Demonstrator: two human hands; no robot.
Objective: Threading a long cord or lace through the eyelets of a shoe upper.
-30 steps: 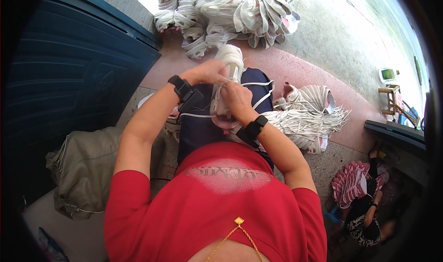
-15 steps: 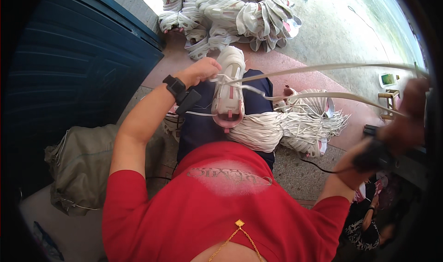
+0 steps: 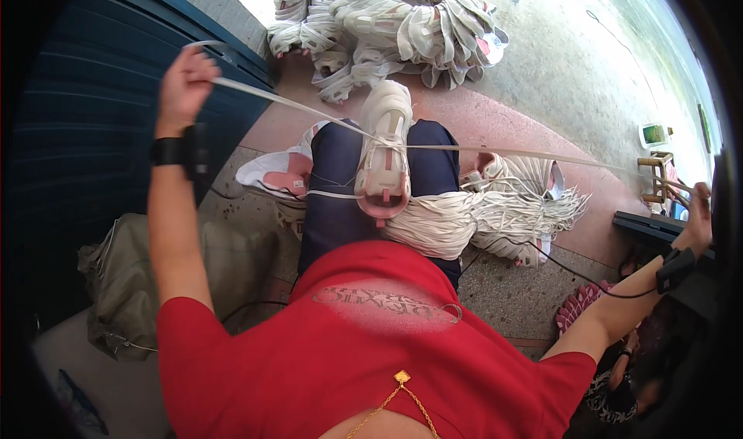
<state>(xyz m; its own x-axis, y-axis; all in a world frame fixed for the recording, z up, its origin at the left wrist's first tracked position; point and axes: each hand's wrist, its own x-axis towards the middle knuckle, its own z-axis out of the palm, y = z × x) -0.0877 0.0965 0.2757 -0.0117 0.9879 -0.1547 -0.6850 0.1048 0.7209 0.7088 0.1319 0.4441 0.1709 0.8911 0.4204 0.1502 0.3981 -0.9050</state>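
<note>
A white and pink shoe upper rests upright between my knees, its toe pointing away and its pink heel loop toward me. My left hand is raised at the far left, fingers closed on a white shoelace stretched taut from the upper's throat. Far out at the right, my right hand grips the lace running the other way, which is also taut. The two lengths meet over the upper's middle. Beside my right thigh lies a thick bundle of white laces.
A pile of similar shoe uppers lies on the floor ahead. More uppers flank my legs, one with a pink lining at left. A dark blue metal door, a grey-green sack, a small wooden stool and black cables surround me.
My left hand has moved from beside the upper out to the far left, drawing a lace with it. My right hand has shifted lower, and both laces are now pulled straight.
</note>
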